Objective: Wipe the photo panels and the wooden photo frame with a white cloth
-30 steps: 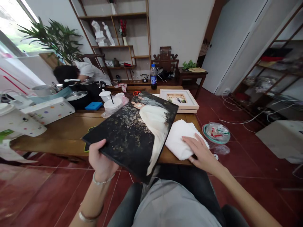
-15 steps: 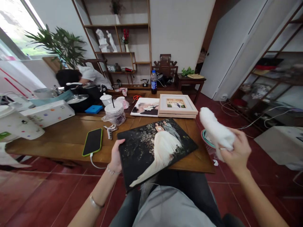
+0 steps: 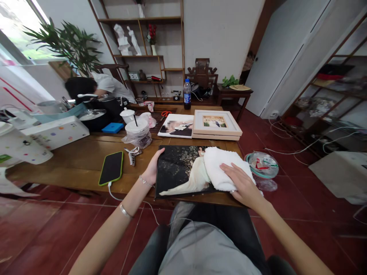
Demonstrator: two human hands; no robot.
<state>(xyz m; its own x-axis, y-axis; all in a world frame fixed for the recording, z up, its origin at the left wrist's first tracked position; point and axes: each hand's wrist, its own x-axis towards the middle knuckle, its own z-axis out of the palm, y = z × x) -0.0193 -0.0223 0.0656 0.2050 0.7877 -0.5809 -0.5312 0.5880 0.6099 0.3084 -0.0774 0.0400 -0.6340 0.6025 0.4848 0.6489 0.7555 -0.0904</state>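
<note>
A dark photo panel (image 3: 174,172) showing a couple in wedding clothes lies on the near part of the wooden table. My left hand (image 3: 153,168) grips its left edge, thumb on top. Over the panel's right part is a folded white towel (image 3: 220,168). My right hand (image 3: 242,185) holds the towel from its right side and presses it down, fingers stretched over its top. The towel hides the panel's right end and part of the printed couple.
Behind the panel are a white photo print (image 3: 176,126) and a light wooden picture frame (image 3: 216,124). At left lie a phone (image 3: 111,168) on a cable and a silver object (image 3: 132,156), near a lidded cup (image 3: 137,131). A bin (image 3: 262,165) stands right of the table (image 3: 86,152). Another person (image 3: 111,86) is at the far left.
The panel, tilted up before, now lies flatter on the table. My right hand has brought the towel from the right, above the bin, onto the panel. My left hand kept its grip.
</note>
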